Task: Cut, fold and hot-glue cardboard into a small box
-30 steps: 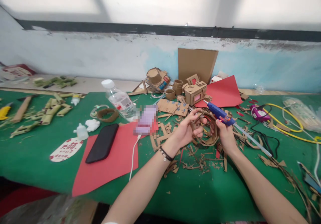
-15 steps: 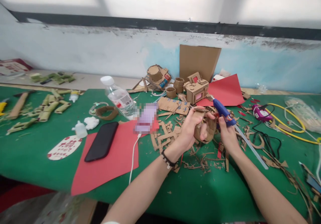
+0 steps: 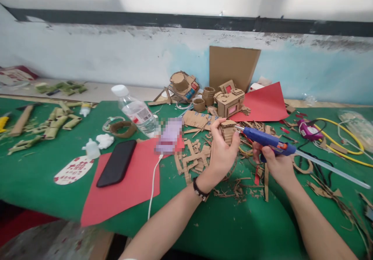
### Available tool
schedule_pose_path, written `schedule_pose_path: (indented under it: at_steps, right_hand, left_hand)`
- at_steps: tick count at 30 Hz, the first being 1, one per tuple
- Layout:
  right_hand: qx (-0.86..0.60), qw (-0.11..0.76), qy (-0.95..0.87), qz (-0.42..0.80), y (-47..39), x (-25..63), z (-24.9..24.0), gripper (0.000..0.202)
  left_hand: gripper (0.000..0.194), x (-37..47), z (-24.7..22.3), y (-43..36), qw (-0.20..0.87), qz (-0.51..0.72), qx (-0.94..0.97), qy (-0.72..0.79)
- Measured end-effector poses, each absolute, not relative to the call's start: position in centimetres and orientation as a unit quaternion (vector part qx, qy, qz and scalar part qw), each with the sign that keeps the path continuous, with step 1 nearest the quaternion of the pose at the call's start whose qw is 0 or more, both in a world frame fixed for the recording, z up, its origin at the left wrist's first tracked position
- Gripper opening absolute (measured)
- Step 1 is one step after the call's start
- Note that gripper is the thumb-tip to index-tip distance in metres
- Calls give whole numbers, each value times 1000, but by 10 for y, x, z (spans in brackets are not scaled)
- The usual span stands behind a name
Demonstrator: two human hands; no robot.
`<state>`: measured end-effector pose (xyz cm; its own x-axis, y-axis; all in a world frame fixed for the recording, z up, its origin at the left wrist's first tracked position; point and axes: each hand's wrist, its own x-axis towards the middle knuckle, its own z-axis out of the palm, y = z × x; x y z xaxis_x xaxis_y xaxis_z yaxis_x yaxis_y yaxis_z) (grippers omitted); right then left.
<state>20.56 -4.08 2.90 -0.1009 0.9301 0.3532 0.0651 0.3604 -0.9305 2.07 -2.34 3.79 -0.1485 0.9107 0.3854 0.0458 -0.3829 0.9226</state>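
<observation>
My left hand (image 3: 222, 151) is closed round a small cardboard piece (image 3: 228, 131) with a corrugated edge; much of it is hidden behind the fingers. A blue hot glue gun (image 3: 266, 139) is gripped in my right hand (image 3: 276, 163), its metal nozzle pointing left, right at the top edge of the cardboard piece. Whether the nozzle touches it I cannot tell. From the gun's back end a long clear glue stick (image 3: 332, 168) sticks out to the right. Cardboard scraps (image 3: 196, 159) lie on the green table under and around both hands.
A cardboard camera model (image 3: 230, 102) and cardboard rings (image 3: 199, 104) stand behind the hands. To the left are a tilted water bottle (image 3: 138, 112), a black phone (image 3: 117, 163) on red paper (image 3: 136, 190) and a white cable (image 3: 152, 194). A yellow cord (image 3: 346, 149) lies right.
The glue gun has swung from slanting downward to nearly level, its nozzle now at the cardboard piece. My left hand has turned the piece, so its round opening no longer shows.
</observation>
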Motion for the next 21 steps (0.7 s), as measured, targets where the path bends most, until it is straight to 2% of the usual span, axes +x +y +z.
schedule_pose_path:
  at_steps: [7, 13, 21]
  right_hand:
    - [-425, 524, -625, 393, -39, 204, 33, 39]
    - [-447, 510, -620, 394, -38, 206, 31, 39]
    - [-431, 518, -634, 379, -34, 204, 33, 42]
  left_hand:
    - [49, 22, 27, -20, 325, 607, 585, 429]
    - [59, 22, 21, -20, 285, 583, 615, 448]
    - [60, 22, 22, -23, 303, 572, 621, 442]
